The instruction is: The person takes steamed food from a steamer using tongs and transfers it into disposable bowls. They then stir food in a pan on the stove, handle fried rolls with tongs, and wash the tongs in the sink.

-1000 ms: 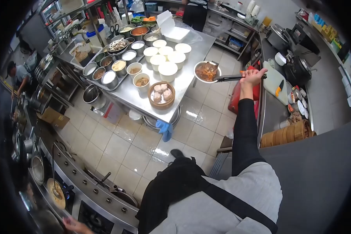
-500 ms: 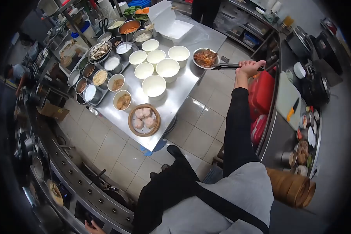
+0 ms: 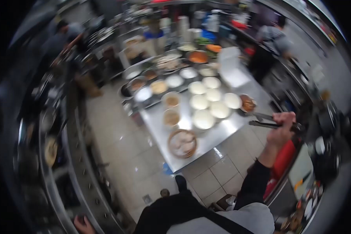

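Note:
My right hand (image 3: 281, 129) is closed around black-handled tongs (image 3: 266, 124), held out over the right edge of the steel table. The two arms of the tongs are spread, their tips close to a metal bowl of reddish-brown food (image 3: 247, 103); contact cannot be made out in the blur. Left of that bowl stands a group of pale round tubs (image 3: 203, 119). A bamboo steamer (image 3: 182, 143) with several pale dumplings lies at the near corner, below two tubs with brownish food (image 3: 171, 117). My left hand (image 3: 84, 225) is by the stove front, fingers blurred but apart, holding nothing visible.
Several ingredient containers (image 3: 143, 94) line the table's far left side. A white open box (image 3: 233, 70) stands at the back. One person (image 3: 275, 41) is at the back right, another (image 3: 69, 33) at the back left. Stove counter (image 3: 72, 156) runs along the left.
The view has swung, so the table sits farther right and lower. The tongs have come away from over the food bowl, and their arms have spread apart.

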`<state>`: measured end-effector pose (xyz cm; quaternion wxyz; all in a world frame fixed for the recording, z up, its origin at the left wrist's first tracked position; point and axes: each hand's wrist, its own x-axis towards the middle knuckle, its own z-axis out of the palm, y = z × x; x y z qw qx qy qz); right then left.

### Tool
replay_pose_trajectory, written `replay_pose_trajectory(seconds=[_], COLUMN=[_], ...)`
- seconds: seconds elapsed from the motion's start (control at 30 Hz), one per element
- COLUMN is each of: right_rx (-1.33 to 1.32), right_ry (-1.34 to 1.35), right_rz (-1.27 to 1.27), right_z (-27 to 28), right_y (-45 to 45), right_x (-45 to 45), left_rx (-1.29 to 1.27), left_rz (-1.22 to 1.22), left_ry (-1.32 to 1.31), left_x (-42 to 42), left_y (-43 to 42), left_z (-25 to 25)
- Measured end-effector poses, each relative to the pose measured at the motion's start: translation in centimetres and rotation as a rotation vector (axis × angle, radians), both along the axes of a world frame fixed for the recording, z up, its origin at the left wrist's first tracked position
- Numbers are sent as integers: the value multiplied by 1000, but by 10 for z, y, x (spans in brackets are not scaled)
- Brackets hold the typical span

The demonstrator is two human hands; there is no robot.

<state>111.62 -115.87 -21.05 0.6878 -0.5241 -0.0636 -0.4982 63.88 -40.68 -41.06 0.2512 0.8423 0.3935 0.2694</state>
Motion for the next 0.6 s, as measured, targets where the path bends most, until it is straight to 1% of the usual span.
replay_pose_trajectory(seconds=[0.03,0.07,0.1,0.17,0.2,0.23,0.27,0.3,0.33,0.37,0.4,0.43,0.47,0.5,0.53,0.57,0.6], right_rx=[-131,-263,-377,-495,-487,-506,-530,-564,-658,-754,-867,-970,-999,-1030,-1059,-1013,-966], right_ry=[45,53,0,77,216,376,474,548,554,553,547,546,525,516,430,427,412], right_rz=[162,324,456,740,943,1069,1076,1087,1177,1244,1271,1263,1287,1293,1256,1310,1372], right_z=[14,24,29,33,31,21,10,-2,-11,-15,-17,-17,-18,-16,-16,-5,-6], right_y=[37,76,117,198,239,280,318,355,389,419,449,476,501,526,548,570,593], right_x=[-18,-30,-36,-52,-61,-69,-82,-94,-104,-113,-121,-130,-142,-148,-151,-163,-161], left_rx=[-3,39,72,154,132,211,199,267,340,252,384,380,331,297,396,451,458], left_rz=[-11,-3,-9,-77,-42,41,45,93,143,210,200,253,298,358,357,385,468], left_ry=[-37,0,19,-156,-276,-158,-295,-269,-228,-274,-279,-273,-318,-299,-321,-380,-339], left_x=[-14,-24,-22,-36,-30,-40,-46,-55,-73,-89,-110,-129,-154,-175,-197,-220,-238], left_y=[-3,-13,-17,1,-5,-9,-5,-4,8,15,31,43,64,84,109,144,167], left_z=[-7,5,9,-2,12,35,41,62,68,78,81,92,99,115,125,126,141])
